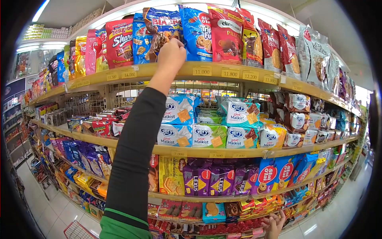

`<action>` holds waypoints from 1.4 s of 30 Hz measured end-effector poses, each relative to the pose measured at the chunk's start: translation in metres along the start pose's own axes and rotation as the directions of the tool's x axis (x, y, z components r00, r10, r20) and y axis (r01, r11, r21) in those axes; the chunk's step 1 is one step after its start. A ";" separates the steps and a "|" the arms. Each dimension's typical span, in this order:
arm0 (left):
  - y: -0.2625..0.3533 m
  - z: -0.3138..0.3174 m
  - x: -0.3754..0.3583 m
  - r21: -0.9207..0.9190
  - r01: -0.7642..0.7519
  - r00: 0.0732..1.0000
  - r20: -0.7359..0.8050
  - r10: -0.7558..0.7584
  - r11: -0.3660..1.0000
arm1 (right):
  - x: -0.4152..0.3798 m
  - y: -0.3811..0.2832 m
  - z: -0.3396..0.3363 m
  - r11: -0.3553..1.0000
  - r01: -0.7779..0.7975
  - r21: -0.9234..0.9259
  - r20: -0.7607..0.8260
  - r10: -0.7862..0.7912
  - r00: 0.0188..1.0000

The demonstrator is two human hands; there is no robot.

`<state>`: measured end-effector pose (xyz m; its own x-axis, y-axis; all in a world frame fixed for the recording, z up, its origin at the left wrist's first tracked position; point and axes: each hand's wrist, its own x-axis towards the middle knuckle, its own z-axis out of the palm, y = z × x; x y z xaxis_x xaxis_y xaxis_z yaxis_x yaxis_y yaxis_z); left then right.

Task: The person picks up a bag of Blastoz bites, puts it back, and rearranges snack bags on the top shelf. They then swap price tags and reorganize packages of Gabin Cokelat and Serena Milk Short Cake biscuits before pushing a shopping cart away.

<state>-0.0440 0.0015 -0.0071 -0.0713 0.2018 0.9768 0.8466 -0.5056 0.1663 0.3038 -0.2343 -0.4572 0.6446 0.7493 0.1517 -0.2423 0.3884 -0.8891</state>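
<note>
My left hand (172, 55), at the end of a black sleeve with a green upper part, reaches up to the top shelf. Its fingers are closed on the blue and brown "Blast..." snack pouch (161, 20), covering part of its front. Right beside it stand a blue Slai O'lai pouch (197, 34) and, to the left, a red "Share" pouch (119, 43). Low at the bottom edge, my right hand (273, 224) is partly in view with fingers apart and curled a little, nothing visible in it. Packets on the lower shelves are near it.
A yellow shelf edge (215, 71) with price tags runs under the pouches. Gery Malkist packs (209, 136) fill the shelf below, then purple Lexus packets (195, 180). A red wire basket (77, 230) shows at bottom left, over the tiled floor (55, 211).
</note>
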 end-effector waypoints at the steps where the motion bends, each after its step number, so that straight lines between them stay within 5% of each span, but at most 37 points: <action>1: -0.004 -0.006 0.003 -0.043 -0.010 0.999 -0.035 0.009 0.999 | -0.003 0.001 -0.001 1.000 -0.005 0.001 -0.014 0.005 1.000; 2: -0.008 -0.012 0.005 -0.084 -0.021 0.998 -0.069 0.015 0.996 | -0.006 0.002 -0.001 1.000 -0.013 0.003 -0.027 0.013 1.000; 6: -0.036 -0.032 0.004 0.303 0.136 0.878 -0.477 0.026 0.943 | -0.021 0.006 -0.001 1.000 0.017 -0.016 -0.012 -0.018 1.000; 9: -0.059 -0.042 0.004 0.116 0.149 0.988 0.013 -0.152 0.982 | -0.038 0.012 -0.001 0.998 0.046 -0.036 -0.005 -0.046 0.999; 14: -0.076 -0.036 0.005 -0.044 0.171 0.985 0.011 -0.171 0.984 | -0.061 0.040 -0.020 0.990 0.132 -0.052 0.004 -0.132 0.991; 21: -0.094 -0.025 0.011 -0.197 0.130 0.989 -0.051 -0.142 0.972 | -0.118 0.016 -0.008 1.000 0.017 -0.008 -0.130 -0.018 0.991; 26: -0.098 -0.024 0.011 -0.593 0.148 0.980 -0.018 -0.196 0.791 | -0.139 0.008 -0.009 0.998 -0.007 -0.062 -0.201 -0.006 0.980; 30: -0.079 -0.053 0.001 -0.846 0.131 0.903 -0.115 -0.415 0.517 | -0.146 0.006 -0.008 0.999 -0.013 -0.052 -0.193 0.003 0.981; 34: -0.098 -0.090 0.010 -0.781 0.055 0.906 -0.223 -0.360 0.622 | -0.141 0.011 0.001 0.999 0.013 -0.046 -0.112 -0.018 0.994; 39: -0.082 -0.143 -0.049 -0.729 0.166 0.954 -0.053 -0.297 0.664 | -0.133 0.018 0.038 0.998 -0.021 -0.060 0.033 0.023 0.999; 42: -0.073 -0.160 -0.104 -0.742 0.173 0.980 0.062 -0.190 0.648 | -0.132 0.005 0.079 0.997 0.032 -0.066 0.254 -0.014 0.967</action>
<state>-0.1826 -0.1167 -0.0992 -0.1984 0.3458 0.9171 0.1451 -0.9150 0.3764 0.1597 -0.2887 -0.4478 0.4428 0.8554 0.2689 -0.1732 0.3759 -0.9103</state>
